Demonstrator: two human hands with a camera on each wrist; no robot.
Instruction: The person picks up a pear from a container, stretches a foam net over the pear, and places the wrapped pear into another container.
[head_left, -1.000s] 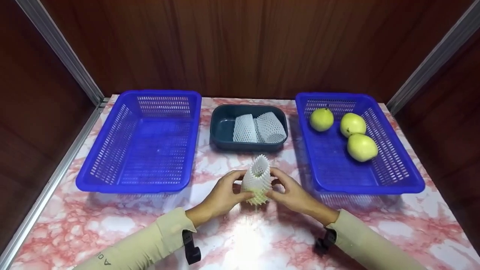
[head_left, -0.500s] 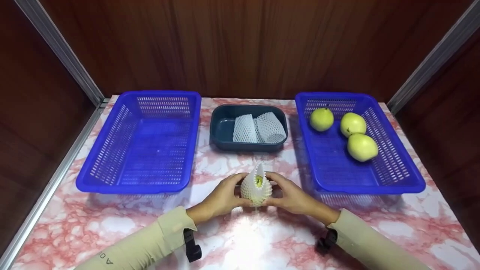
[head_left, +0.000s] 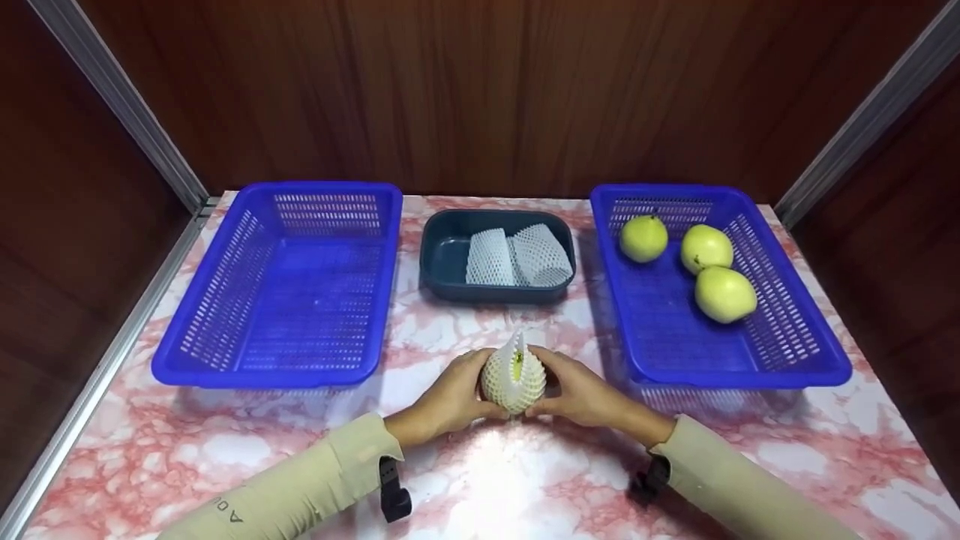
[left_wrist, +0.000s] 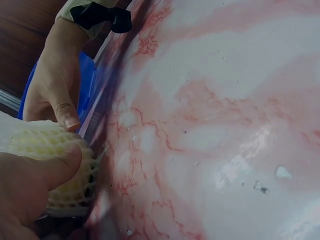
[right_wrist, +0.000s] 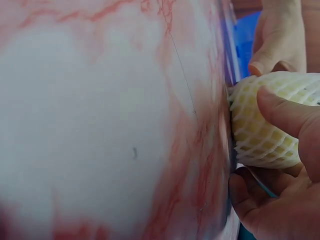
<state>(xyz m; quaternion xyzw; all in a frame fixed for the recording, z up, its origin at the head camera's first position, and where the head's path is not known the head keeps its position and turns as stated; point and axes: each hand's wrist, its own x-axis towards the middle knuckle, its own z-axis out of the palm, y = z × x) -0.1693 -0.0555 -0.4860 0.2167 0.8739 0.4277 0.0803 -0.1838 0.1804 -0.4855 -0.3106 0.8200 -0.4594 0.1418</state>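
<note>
A yellow-green pear (head_left: 517, 364) stands on the table, wrapped in a white foam net sleeve (head_left: 513, 390) whose top edge sticks up in a pointed flap. Through the slit in the sleeve the pear's stem end shows. My left hand (head_left: 457, 391) curls round the sleeved pear from the left, thumb at its near side. From the right, my right hand (head_left: 576, 391) holds it the same way. Both thumbs lie low on the netting, as the left wrist view shows with the left thumb (left_wrist: 65, 162) and the right wrist view with the right thumb (right_wrist: 280, 107).
Behind the hands is a dark teal tray (head_left: 442, 287) with two white foam net sleeves (head_left: 489, 259) in it. A blue basket (head_left: 169, 360) with no fruit stands at left. Another blue basket (head_left: 637, 360) at right holds three pears (head_left: 724, 295). Wooden panels enclose the table.
The foam sleeve has come down over the pear, its upright top now much shorter and the stem end in view. Both hands have shifted slightly lower and nearer round it.
</note>
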